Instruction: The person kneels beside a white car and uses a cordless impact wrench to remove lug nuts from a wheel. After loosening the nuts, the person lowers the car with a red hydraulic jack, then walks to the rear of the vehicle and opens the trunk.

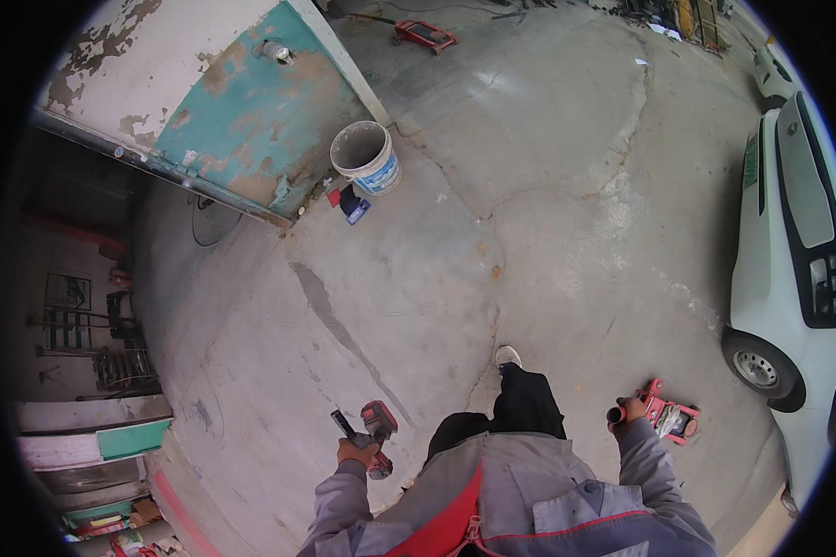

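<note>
My left hand (357,452) is closed around a red and black cordless power tool (379,422). A dark rod-like piece with a lighter tip (343,423) sticks out beside it; whether it belongs to the tool I cannot tell. At my right side, my right hand (633,408) is wrapped around a round-ended dark handle (616,416). Just beyond that hand is a red floor jack (673,418) with pale material on it. The handle seems to lead to the jack, though its length is hidden by foreshortening.
A white car (757,278) stands along the right. Ahead, a white bucket (372,160) sits by a peeling turquoise-and-white wall (241,121), with a dark and blue item (353,206) beside it. Another red floor jack (425,36) lies far off. Shelves (102,441) line the left.
</note>
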Action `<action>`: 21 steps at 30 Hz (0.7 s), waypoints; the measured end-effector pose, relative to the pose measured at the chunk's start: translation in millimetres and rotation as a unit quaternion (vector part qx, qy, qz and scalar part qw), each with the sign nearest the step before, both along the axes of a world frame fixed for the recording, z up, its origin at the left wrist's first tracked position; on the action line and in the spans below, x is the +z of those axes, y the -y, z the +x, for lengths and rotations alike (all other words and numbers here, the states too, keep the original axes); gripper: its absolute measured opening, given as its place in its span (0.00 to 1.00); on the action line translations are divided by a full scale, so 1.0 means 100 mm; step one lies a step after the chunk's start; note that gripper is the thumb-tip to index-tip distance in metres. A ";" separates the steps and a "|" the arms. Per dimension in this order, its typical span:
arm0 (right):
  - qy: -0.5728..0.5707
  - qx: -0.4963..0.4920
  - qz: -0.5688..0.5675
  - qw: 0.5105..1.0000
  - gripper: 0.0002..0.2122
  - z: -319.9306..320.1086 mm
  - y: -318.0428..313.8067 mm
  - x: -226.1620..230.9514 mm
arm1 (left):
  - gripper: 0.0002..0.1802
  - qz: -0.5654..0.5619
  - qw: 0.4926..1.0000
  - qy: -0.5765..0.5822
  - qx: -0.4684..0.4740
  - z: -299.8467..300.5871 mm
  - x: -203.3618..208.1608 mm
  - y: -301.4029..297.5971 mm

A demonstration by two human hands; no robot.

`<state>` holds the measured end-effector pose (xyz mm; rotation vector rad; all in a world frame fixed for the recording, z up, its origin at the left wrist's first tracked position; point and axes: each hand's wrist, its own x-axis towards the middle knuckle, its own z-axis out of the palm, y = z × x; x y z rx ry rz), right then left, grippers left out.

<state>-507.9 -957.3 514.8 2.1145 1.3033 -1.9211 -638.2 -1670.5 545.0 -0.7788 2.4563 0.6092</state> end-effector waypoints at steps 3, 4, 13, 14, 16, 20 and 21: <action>0.006 0.131 0.047 0.990 0.04 -1.25 0.59 0.36 | 0.44 0.008 0.998 -0.052 -0.018 -1.05 0.27 0.15; 0.002 0.053 0.001 0.999 0.04 -1.64 0.80 0.48 | 0.43 0.024 0.998 -0.048 -0.011 -1.39 0.32 0.20; -0.045 0.168 -0.045 0.984 0.14 -4.81 2.93 1.22 | 0.42 0.099 0.984 -0.053 -0.140 -3.90 0.14 0.57; -0.047 0.169 -0.050 0.983 0.15 -5.06 3.11 1.31 | 0.42 0.107 0.983 -0.043 -0.143 -4.00 0.13 0.61; -0.070 0.194 -0.066 0.976 0.13 -5.67 3.46 1.46 | 0.42 0.121 0.978 -0.037 -0.165 -4.39 0.12 0.68; -0.102 0.222 -0.097 0.965 0.15 -6.60 4.14 1.70 | 0.42 0.132 0.978 -0.010 -0.164 -4.96 0.07 0.84; -0.119 0.241 -0.122 0.955 0.17 -6.74 4.25 1.79 | 0.42 0.127 0.979 -0.005 -0.161 -5.04 0.05 0.86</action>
